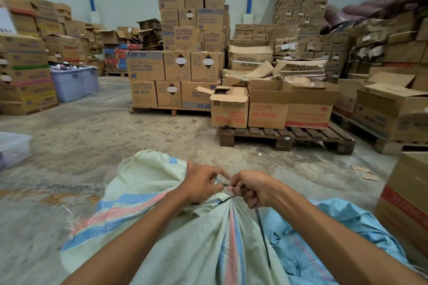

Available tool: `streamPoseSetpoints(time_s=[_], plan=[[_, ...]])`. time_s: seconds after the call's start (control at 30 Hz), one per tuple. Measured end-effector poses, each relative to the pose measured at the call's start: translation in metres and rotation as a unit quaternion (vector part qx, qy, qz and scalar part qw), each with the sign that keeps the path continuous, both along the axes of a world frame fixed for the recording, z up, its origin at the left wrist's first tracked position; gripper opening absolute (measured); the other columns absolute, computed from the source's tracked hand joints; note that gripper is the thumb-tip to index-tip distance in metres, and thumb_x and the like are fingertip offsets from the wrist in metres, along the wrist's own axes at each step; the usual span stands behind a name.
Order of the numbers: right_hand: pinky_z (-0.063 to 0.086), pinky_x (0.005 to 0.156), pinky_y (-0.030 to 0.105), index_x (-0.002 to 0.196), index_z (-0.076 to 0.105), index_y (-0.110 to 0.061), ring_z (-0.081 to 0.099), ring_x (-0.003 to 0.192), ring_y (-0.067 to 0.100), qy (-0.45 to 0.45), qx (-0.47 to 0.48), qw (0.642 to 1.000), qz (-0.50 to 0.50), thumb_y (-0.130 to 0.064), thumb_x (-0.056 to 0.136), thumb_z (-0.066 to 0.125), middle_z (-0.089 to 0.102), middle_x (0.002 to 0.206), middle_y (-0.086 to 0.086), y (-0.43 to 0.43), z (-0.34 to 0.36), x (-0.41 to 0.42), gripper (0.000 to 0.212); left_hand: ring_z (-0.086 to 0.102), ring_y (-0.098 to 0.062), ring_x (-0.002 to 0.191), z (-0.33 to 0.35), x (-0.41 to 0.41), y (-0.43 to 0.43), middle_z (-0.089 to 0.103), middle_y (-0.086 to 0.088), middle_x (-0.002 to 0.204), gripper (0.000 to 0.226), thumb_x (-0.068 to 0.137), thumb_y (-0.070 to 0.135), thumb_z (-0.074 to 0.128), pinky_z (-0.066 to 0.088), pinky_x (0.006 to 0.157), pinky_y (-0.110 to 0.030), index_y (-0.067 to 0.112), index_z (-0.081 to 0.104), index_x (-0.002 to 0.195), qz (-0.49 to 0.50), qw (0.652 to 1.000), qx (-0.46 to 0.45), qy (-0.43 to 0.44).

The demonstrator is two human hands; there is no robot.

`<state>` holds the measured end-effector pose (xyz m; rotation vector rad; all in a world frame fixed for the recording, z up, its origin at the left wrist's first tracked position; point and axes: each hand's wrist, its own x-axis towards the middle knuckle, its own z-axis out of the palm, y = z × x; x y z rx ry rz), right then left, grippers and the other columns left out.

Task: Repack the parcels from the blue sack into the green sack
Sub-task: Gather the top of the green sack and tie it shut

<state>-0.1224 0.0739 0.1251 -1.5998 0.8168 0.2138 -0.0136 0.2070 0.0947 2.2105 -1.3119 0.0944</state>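
A pale green woven sack with red and blue stripes stands in front of me, its neck bunched together. A black cable tie circles the gathered neck, and its long tail hangs down the sack's right side. My left hand pinches the tie's head at the neck. My right hand grips the tie's strap just to the right of it. The blue sack lies crumpled and flat on the floor at the lower right. No parcels show.
Wooden pallets with stacked cardboard boxes stand ahead and to the right. A box sits close at the right edge. Grey plastic bins are at the left, a clear tub nearer. Bare concrete floor lies between.
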Motion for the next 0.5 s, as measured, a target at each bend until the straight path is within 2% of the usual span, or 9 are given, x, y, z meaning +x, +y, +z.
streamPoseSetpoints(time_s=[0.07,0.2,0.27,0.37,0.5], plan=[[0.014,0.041,0.02,0.073,0.063,-0.014,0.017,0.043,0.007,-0.005,-0.009,1.0,0.001,-0.015,0.091,0.048,0.047,0.052,-0.007,0.001,0.001,0.0,0.023,0.047,-0.001,0.059,0.002,0.0,-0.001,0.05,0.024,0.048,0.016,0.082,0.032,0.061,0.021,0.082,-0.032,0.045,0.069,0.077,0.005,1.0,0.023,0.008],[0.019,0.043,0.023,0.087,0.076,0.001,0.024,0.045,0.01,-0.059,-0.124,0.99,-0.017,-0.011,0.092,0.057,0.054,0.059,0.001,0.001,-0.002,0.0,0.023,0.046,-0.003,0.059,-0.001,0.002,0.001,0.05,0.024,0.046,0.022,0.085,0.027,0.058,0.023,0.088,-0.034,0.039,0.07,0.07,0.013,0.998,0.03,0.046],[0.024,0.043,0.024,0.081,0.075,0.003,0.029,0.047,0.012,-0.097,-0.188,0.977,-0.022,-0.013,0.09,0.064,0.054,0.064,0.006,0.001,-0.007,-0.001,0.022,0.045,-0.003,0.057,-0.002,0.005,0.004,0.047,0.018,0.044,0.025,0.085,0.027,0.057,0.023,0.094,-0.038,0.038,0.069,0.066,0.015,0.998,0.028,0.059],[0.03,0.043,0.019,0.058,0.069,-0.014,0.034,0.04,0.005,-0.163,-0.27,0.949,0.003,-0.02,0.088,0.071,0.051,0.051,-0.003,0.001,-0.013,-0.005,0.031,0.045,0.0,0.055,-0.002,0.007,0.006,0.045,0.016,0.041,0.029,0.085,0.026,0.058,0.022,0.103,-0.041,0.038,0.067,0.061,0.018,0.997,0.028,0.071],[0.031,0.044,0.01,0.055,0.066,-0.028,0.044,0.037,-0.003,-0.207,-0.368,0.902,0.093,-0.023,0.09,0.071,0.052,0.04,-0.014,0.005,-0.014,-0.013,0.036,0.047,0.006,0.055,0.001,0.004,0.012,0.046,0.018,0.039,0.032,0.088,0.024,0.058,0.018,0.108,-0.04,0.036,0.065,0.06,0.0,0.994,0.025,0.103]])
